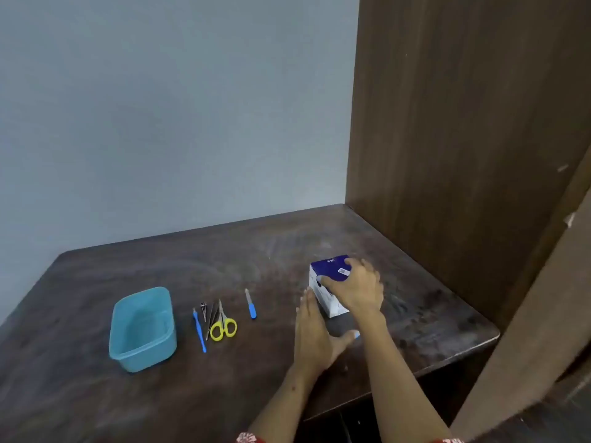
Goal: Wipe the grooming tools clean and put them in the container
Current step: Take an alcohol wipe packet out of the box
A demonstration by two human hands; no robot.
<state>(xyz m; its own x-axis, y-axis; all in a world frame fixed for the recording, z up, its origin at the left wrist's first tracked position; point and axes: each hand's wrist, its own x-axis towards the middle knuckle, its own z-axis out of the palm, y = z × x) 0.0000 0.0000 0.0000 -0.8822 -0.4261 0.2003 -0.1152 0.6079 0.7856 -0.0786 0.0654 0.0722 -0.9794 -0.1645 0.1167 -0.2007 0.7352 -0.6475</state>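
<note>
Dark wooden table (96, 394): all items are carried on it. Blue tub (142, 329): set at left, nothing seen inside. Blue-and-white box (329, 282): at right, gripped from above by the right hand (358, 289). Left hand (315, 334): held flat, fingers straight, against the box's near side. Yellow-handled scissors (223, 324), tweezers (203, 310), blue-handled pick (199, 330), blue-handled file (251, 303): laid between tub and box.
</note>
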